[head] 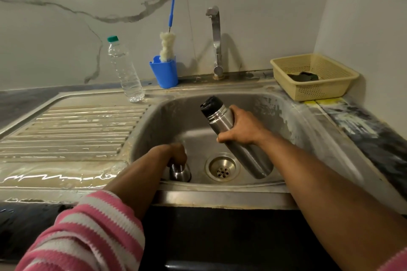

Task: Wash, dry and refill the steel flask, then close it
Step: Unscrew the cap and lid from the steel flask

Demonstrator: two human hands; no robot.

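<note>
My right hand (242, 126) grips the steel flask (222, 123) around its middle and holds it tilted over the sink basin (176, 116), black stopper end pointing up and to the left. Down at the near left of the basin, my left hand (175, 153) grips the top of the steel cup lid (179, 172), which stands on the sink floor beside the drain (222, 168). A clear plastic water bottle (125, 70) with a green cap leans at the back of the drainboard.
The tap (215, 37) stands behind the basin, with no water seen running. A blue cup (165, 71) holds a long bottle brush (168, 44). A cream basket (315, 76) with a dark cloth sits at the back right. The ribbed drainboard (66, 127) lies to the left, wet.
</note>
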